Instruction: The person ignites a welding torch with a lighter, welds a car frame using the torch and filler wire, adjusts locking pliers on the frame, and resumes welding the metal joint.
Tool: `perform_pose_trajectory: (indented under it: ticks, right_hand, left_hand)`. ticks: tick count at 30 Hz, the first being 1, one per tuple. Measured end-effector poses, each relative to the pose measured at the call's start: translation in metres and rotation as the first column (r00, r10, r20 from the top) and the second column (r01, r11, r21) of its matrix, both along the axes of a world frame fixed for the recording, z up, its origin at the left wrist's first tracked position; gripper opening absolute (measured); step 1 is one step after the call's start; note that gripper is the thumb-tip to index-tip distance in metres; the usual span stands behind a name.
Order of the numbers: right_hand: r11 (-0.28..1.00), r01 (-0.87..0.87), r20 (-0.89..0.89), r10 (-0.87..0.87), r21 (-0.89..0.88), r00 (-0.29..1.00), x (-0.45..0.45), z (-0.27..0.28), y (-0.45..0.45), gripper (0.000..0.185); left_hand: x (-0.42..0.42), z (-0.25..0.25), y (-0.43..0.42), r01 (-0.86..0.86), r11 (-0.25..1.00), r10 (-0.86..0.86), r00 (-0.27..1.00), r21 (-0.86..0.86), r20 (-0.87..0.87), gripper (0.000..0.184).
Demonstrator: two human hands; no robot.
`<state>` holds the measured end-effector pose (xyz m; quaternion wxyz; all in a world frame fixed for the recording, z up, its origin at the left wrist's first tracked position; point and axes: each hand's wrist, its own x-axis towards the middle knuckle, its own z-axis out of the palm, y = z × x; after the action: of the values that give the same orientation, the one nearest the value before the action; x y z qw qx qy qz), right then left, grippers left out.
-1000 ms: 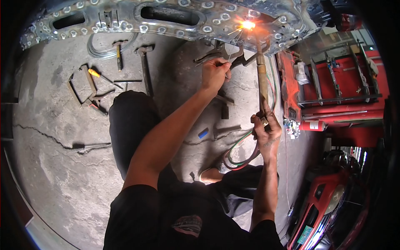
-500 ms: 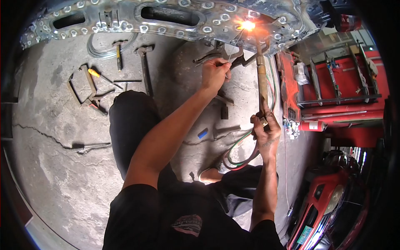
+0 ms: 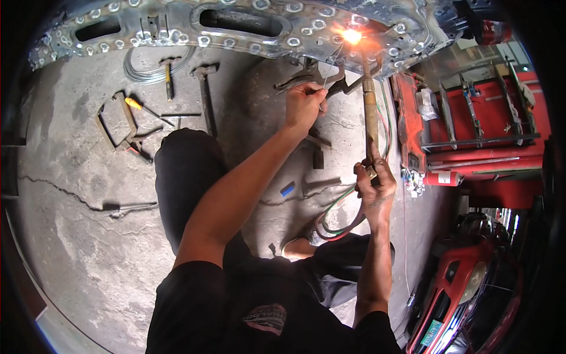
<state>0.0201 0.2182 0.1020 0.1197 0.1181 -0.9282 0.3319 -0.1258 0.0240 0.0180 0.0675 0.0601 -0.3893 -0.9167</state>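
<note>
Pinched in my left hand (image 3: 305,107) is a thin metal rod (image 3: 331,69), which runs up toward a bright orange glow on the metal panel (image 3: 236,42). My right hand (image 3: 377,182) is wrapped round the lower part of a brass-coloured torch (image 3: 370,112). The torch points up, its tip at the glow, where glare hides the exact contact. Rows of round weld spots and two long slots mark the panel. Red and green hoses (image 3: 342,231) loop below my right hand. Locking clamps (image 3: 312,74) hang at the panel's lower edge, behind my left hand.
Hammers (image 3: 205,100), a yellow-handled screwdriver (image 3: 134,103), a wire coil (image 3: 134,74) and a rusty clamp (image 3: 127,115) lie on the concrete floor (image 3: 76,159). A blue piece (image 3: 288,189) lies nearer me. To the right are a red rack (image 3: 483,112) and a red car (image 3: 451,289).
My right hand and the torch have shifted very slightly. The glow flickers at nearly the same spot, and my left hand stays in place.
</note>
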Motion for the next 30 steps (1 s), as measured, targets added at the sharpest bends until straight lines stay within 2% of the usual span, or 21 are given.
perform_pose_trajectory:
  ticks: [21,30]
  right_hand:
    - [0.996,0.0,0.051,0.005,-0.093,0.999,0.0015,0.0001,0.0009,0.058]
    - [0.997,-0.01,0.058,0.014,-0.07,0.998,0.0014,0.0036,0.0002,0.058]
  left_hand:
    - [-0.0042,0.0004,0.0016,0.002,1.0,-0.002,1.0,0.003,0.021,0.012]
    - [-0.0053,-0.0037,0.0014,0.012,1.0,-0.012,1.0,0.001,0.009,0.012]
